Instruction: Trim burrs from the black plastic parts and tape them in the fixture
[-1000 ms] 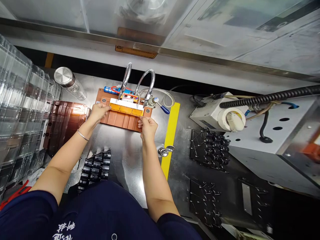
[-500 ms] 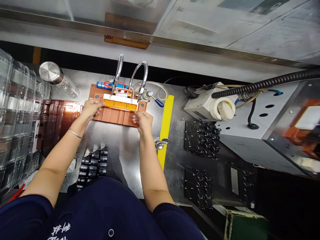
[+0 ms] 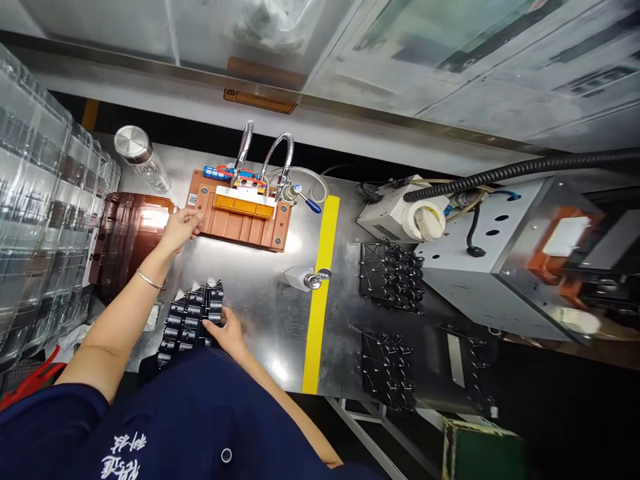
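Note:
My left hand (image 3: 184, 228) is at the left edge of a copper-coloured fixture (image 3: 243, 237), fingers drawn together; whether anything is between them I cannot make out. An orange strip (image 3: 244, 206) lies in a white holder on the fixture, below two bent metal hoses (image 3: 285, 150). Low in front of my body, my right hand (image 3: 231, 331) has its thumb over the nearest row of black plastic parts (image 3: 214, 298) and its fingers along that row's right side. More rows of these parts lie just to the left, partly hidden by my shirt.
Stacked clear trays (image 3: 45, 200) and a brown bin (image 3: 133, 233) line the left side, with a steel-lidded bottle (image 3: 134, 143) behind. Yellow tape (image 3: 320, 300) crosses the metal bench. Further right are black parts (image 3: 393, 273) and a white machine (image 3: 395, 213).
My right hand has left the orange strip's right end and come down to the black parts. My left hand has slipped off the strip's left end to the fixture's edge.

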### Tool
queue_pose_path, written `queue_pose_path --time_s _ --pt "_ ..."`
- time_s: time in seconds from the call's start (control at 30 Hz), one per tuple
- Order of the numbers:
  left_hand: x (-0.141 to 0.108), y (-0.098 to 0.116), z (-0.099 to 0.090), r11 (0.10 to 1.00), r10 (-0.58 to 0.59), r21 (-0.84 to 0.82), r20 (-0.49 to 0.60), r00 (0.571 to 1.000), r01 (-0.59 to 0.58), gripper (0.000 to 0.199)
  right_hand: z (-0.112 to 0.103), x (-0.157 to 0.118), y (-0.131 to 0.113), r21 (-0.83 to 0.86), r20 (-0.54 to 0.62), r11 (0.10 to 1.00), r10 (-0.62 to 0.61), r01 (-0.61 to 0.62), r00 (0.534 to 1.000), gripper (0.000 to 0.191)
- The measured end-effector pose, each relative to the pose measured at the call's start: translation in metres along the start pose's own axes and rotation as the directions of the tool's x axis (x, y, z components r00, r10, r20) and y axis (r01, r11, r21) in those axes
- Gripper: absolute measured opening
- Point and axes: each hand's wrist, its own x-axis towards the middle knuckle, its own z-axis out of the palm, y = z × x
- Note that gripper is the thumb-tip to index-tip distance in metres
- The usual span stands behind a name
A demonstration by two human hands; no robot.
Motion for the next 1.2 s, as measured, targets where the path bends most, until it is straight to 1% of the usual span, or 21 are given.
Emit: queue_pose_path --time_s 0.07,0.1,0.13,0.17,0.23,0.27,0.3,0.33,0.37,0.4,0.5,0.6,0.67,0.73,0.83,0.9,0.97,1.03,1.07,1.13,1.2 --pt "-0.018 -0.002 -0.003 0.996 0.080 0.030 -0.017 0.997 -0.079 0.011 -0.015 0.007 -0.004 -0.016 -0.051 1.000 -0.004 0.003 0.999 0.024" --pt "-0.027 -0.002 -0.003 0.983 0.172 0.076 -0.038 0.984 -0.168 0.014 -0.028 0.015 -0.011 -0.038 -0.091 0.999 -0.015 0.011 0.996 0.025" --pt "-0.036 -0.003 -0.003 0.946 0.300 0.146 -0.062 0.952 -0.289 0.017 -0.044 0.025 -0.021 -0.081 -0.127 0.996 -0.050 0.040 0.991 0.029" --pt "-0.044 -0.003 -0.001 0.875 0.450 0.235 -0.071 0.890 -0.424 0.019 -0.060 0.038 -0.034 -0.138 -0.164 0.987 -0.103 0.081 0.981 0.033" --pt "-0.056 -0.006 0.005 0.638 0.714 0.406 0.006 0.700 -0.654 0.024 -0.088 0.066 -0.061 -0.408 -0.210 0.879 -0.352 0.246 0.912 0.038" --pt "-0.058 -0.007 0.009 0.512 0.788 0.459 0.086 0.609 -0.727 0.024 -0.098 0.082 -0.072 -0.509 -0.189 0.801 -0.462 0.315 0.867 0.038" --pt "-0.058 -0.010 0.014 0.398 0.825 0.493 0.177 0.537 -0.774 0.024 -0.104 0.097 -0.082 -0.588 -0.154 0.724 -0.539 0.362 0.828 0.037" --pt "-0.055 -0.013 0.018 0.301 0.834 0.520 0.263 0.485 -0.799 0.024 -0.107 0.111 -0.088 -0.640 -0.117 0.662 -0.585 0.389 0.803 0.036" --pt "-0.051 -0.016 0.023 0.225 0.823 0.549 0.336 0.459 -0.805 0.025 -0.106 0.124 -0.090 -0.674 -0.081 0.617 -0.608 0.406 0.790 0.035" --pt "-0.044 -0.019 0.027 0.169 0.801 0.581 0.389 0.454 -0.796 0.025 -0.103 0.135 -0.089 -0.696 -0.051 0.587 -0.615 0.413 0.787 0.034" --pt "-0.019 -0.029 0.038 0.079 0.711 0.656 0.491 0.504 -0.751 0.025 -0.091 0.156 -0.073 -0.717 0.005 0.545 -0.620 0.435 0.785 0.031" --pt "0.005 -0.033 0.046 0.011 0.651 0.671 0.558 0.515 -0.741 0.027 -0.097 0.167 -0.056 -0.687 0.038 0.530 -0.656 0.497 0.753 0.031" --pt "0.017 -0.030 0.052 -0.027 0.644 0.672 0.577 0.502 -0.740 0.031 -0.117 0.174 -0.053 -0.649 0.013 0.555 -0.676 0.520 0.737 0.033" --pt "0.026 -0.026 0.056 -0.055 0.644 0.669 0.591 0.486 -0.741 0.033 -0.146 0.181 -0.057 -0.631 -0.065 0.607 -0.663 0.484 0.746 0.034" --pt "0.030 -0.024 0.061 -0.075 0.646 0.661 0.603 0.468 -0.747 0.036 -0.185 0.188 -0.064 -0.646 -0.197 0.678 -0.592 0.351 0.781 0.033" --pt "0.027 -0.028 0.061 -0.075 0.658 0.663 0.595 0.462 -0.745 0.037 -0.195 0.188 -0.066 -0.634 -0.272 0.732 -0.512 0.249 0.815 0.034" --pt "0.021 -0.035 0.059 -0.077 0.677 0.666 0.581 0.452 -0.742 0.036 -0.191 0.185 -0.066 -0.547 -0.322 0.824 -0.367 0.145 0.872 0.036" --pt "0.012 -0.045 0.056 -0.080 0.695 0.665 0.571 0.437 -0.742 0.035 -0.176 0.179 -0.065 -0.410 -0.303 0.911 -0.191 0.053 0.934 0.040" --pt "0.007 -0.051 0.055 -0.079 0.701 0.664 0.567 0.432 -0.743 0.035 -0.168 0.175 -0.064 -0.357 -0.278 0.934 -0.121 0.014 0.953 0.042" --pt "-0.004 -0.061 0.052 -0.069 0.709 0.665 0.557 0.432 -0.744 0.034 -0.155 0.166 -0.063 -0.321 -0.259 0.946 -0.045 -0.042 0.965 0.045" --pt "-0.014 -0.066 0.050 -0.043 0.706 0.663 0.550 0.447 -0.747 0.034 -0.150 0.160 -0.062 -0.326 -0.283 0.942 -0.023 -0.074 0.959 0.042"
